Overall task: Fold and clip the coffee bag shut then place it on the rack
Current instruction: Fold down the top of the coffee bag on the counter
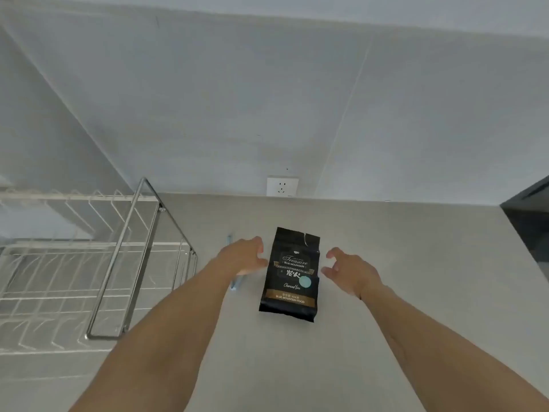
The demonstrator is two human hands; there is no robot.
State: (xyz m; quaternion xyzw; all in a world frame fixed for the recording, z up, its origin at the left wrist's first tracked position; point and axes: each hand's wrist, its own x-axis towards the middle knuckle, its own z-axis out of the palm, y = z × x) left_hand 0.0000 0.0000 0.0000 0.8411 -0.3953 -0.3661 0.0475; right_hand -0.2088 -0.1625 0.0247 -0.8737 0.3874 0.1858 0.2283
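Observation:
A black coffee bag (292,275) with gold lettering lies flat on the grey counter (386,263), its torn top edge pointing toward the wall. My left hand (242,255) hovers just left of the bag, fingers spread, empty. My right hand (350,270) is just right of the bag, fingers curled apart, also empty. A long light-blue clip (236,282) lies on the counter left of the bag, mostly hidden under my left hand. The wire rack (98,263) with a steel frame stands at the left.
A white wall socket (282,186) sits on the tiled wall behind the bag. A dark appliance or sink edge (531,215) borders the counter at the far right. The rack's steel leg (139,254) stands close to my left forearm.

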